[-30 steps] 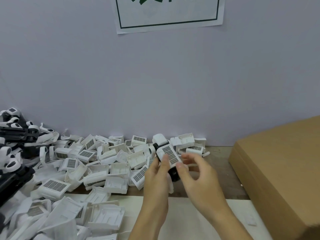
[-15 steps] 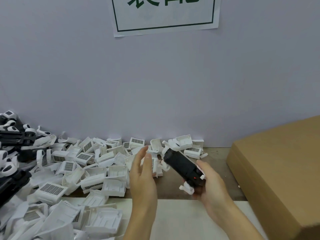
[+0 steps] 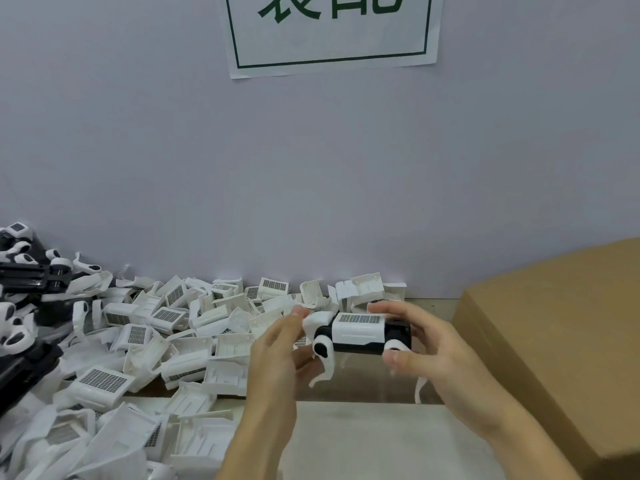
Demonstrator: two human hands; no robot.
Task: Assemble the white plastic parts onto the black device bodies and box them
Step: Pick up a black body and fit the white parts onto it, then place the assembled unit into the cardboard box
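A black device body [image 3: 360, 344] with a white grille cover clipped on top lies level between my hands, above the table. My right hand [image 3: 436, 358] grips its right end, thumb below and fingers over the top. My left hand [image 3: 277, 348] touches the white piece at the left end with its fingertips. White straps hang down from the body. A big heap of loose white plastic covers [image 3: 166, 341] lies at left and behind. Black bodies [image 3: 27, 282] with white parts are stacked at the far left.
A brown cardboard box [image 3: 561, 341] stands at the right, its top shut. A pale mat [image 3: 363, 441] covers the near table under my arms. A grey wall with a paper sign [image 3: 329, 32] closes off the back.
The device was turned from black side up, held in my right hand alone, to level with the white cover on top. My left hand came back to its left end.
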